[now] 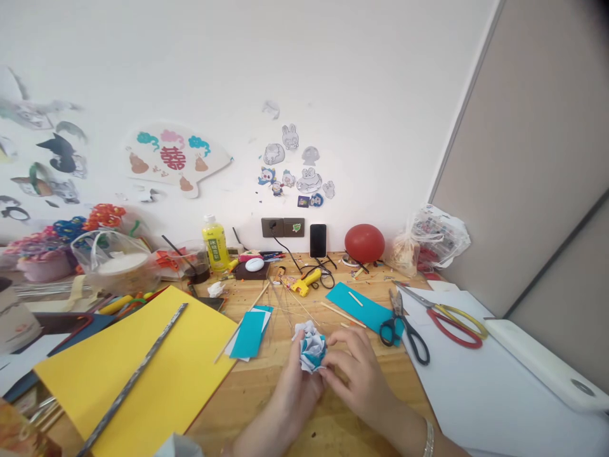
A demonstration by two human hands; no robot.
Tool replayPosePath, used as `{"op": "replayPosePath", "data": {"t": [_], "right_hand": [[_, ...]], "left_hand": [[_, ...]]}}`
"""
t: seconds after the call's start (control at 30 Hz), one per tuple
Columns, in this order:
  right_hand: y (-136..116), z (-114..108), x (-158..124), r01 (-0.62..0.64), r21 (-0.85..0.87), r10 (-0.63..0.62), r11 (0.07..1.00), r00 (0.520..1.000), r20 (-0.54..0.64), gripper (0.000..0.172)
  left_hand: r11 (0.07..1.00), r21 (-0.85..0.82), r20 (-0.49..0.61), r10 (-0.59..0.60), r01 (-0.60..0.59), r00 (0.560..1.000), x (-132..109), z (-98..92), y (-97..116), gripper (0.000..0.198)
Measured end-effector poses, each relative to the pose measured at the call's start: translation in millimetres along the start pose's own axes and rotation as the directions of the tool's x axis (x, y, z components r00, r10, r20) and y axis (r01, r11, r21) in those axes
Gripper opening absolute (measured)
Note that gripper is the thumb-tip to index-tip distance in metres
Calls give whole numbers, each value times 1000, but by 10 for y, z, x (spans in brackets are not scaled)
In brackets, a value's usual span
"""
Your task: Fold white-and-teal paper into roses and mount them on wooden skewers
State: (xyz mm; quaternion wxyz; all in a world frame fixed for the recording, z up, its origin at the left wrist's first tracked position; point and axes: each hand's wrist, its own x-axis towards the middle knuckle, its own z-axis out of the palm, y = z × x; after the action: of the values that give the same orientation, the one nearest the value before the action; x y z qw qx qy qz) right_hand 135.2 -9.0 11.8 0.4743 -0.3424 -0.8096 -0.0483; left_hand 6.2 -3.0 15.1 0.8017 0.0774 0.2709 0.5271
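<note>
Paper flower, white and blue, is sitting in the grip of the left hand, over the near worktop. The right hand is holding its fingers bent narrowly at the flower's right side; whether it is pinching a petal, I cannot tell.

Teal and white mark a paper flower, echoed by a solid teal strip on the tan, wood-grained desk. A bright yellow sheet sets off a stick mottled black and grey. The balloon is red, the glue gun yellow, the white fan patterned in red, teal, pink and brown. Blurred at far left, the flower bunches appear pink, blue and orange-red.
</note>
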Motion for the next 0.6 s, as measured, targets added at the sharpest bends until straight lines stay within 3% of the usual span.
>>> {"op": "replayPosePath", "data": {"t": [0.2,0.37,0.6], "right_hand": [[-15,13,-4,73,-73,-74,995,997,-4,12],[-26,21,21,198,-173,-212,965,975,-66,18],[-8,-22,39,196,-158,-204,968,978,-37,12]], "left_hand": [[1000,-12,-6,-7,7,1000,-17,26,-6,35],[999,-32,5,-23,23,1000,13,10,-13,38],[999,-34,-16,-38,37,999,15,-43,-22,37]]}}
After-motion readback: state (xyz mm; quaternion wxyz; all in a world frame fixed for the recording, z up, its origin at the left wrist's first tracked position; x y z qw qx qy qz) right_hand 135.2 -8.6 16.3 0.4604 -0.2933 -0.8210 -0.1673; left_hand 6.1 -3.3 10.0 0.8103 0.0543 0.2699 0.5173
